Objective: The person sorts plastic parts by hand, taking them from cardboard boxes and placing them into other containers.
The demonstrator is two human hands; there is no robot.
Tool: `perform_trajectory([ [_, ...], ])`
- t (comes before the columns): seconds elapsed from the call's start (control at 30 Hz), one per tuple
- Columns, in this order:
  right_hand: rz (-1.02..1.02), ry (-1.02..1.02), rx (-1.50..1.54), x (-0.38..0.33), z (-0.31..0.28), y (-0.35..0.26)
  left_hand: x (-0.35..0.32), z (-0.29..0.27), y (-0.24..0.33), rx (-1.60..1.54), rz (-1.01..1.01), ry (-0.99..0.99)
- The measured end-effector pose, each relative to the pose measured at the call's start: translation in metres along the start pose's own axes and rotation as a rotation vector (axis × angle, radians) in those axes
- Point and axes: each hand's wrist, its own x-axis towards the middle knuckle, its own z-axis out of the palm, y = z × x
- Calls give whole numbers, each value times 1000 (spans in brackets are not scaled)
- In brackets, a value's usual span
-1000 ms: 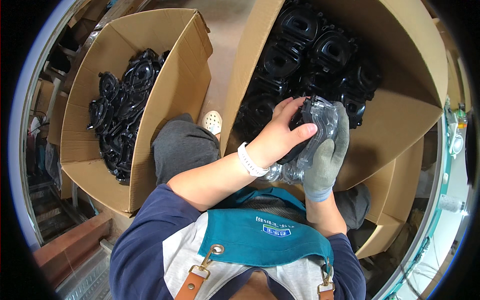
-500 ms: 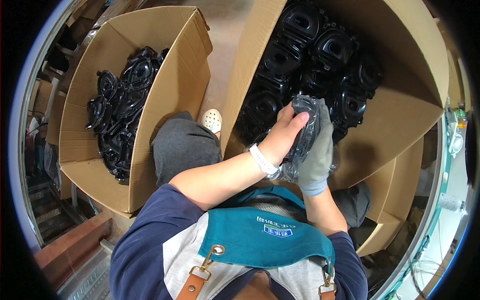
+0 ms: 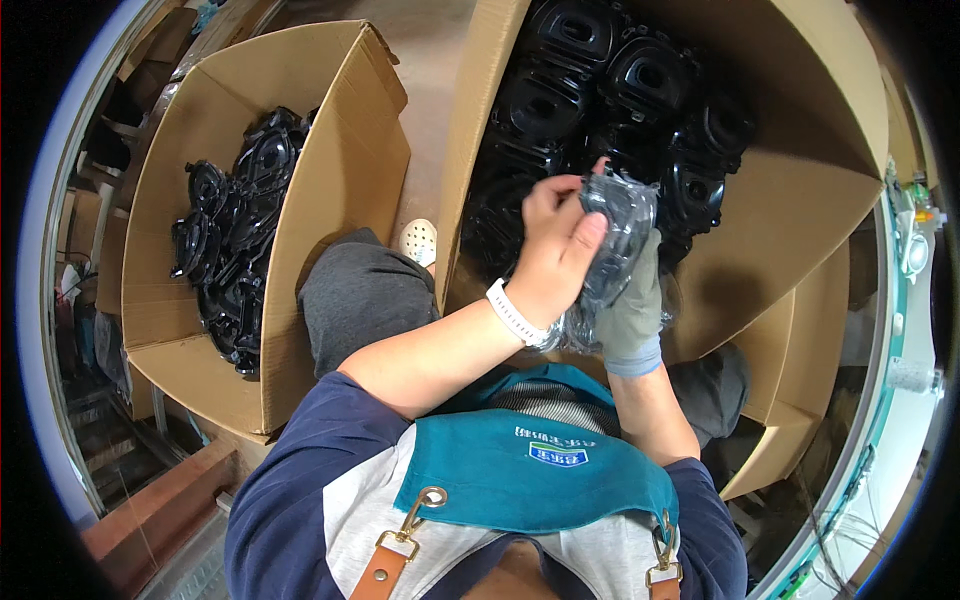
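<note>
Had a big brown box (image 3: 790, 215) in front, and a smaller brown box (image 3: 340, 190) off to the left. Saw lots of shiny black parts (image 3: 645, 75) in the big one, and a heap of dark parts (image 3: 245, 210) in the small one. Pinched a dark, shiny piece (image 3: 625, 215) with the bare left hand (image 3: 550, 235), thumb on its face and a fingertip poking up by its top edge. Propped it from below and behind with the gloved right hand (image 3: 630, 310); could not tell how tightly, with most fingers hidden. Saw clear plastic bits (image 3: 575, 330) just below, between the hands. Seemed best to press softly, cup the bottom well, and keep the thumb near the side, to stop slips and scratches.
</note>
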Motion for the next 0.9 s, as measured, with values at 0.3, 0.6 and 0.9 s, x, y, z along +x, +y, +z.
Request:
perform_trajectory([
  [0.3,-688,46,-800,2,30,-7,11,6,21,-1056,-811,454],
  [0.6,-801,-76,-882,-12,8,-17,29,-5,-2,-1461,-952,289],
  [0.9,-682,-174,-909,-20,15,-29,32,-15,-2,-1457,-874,228],
])
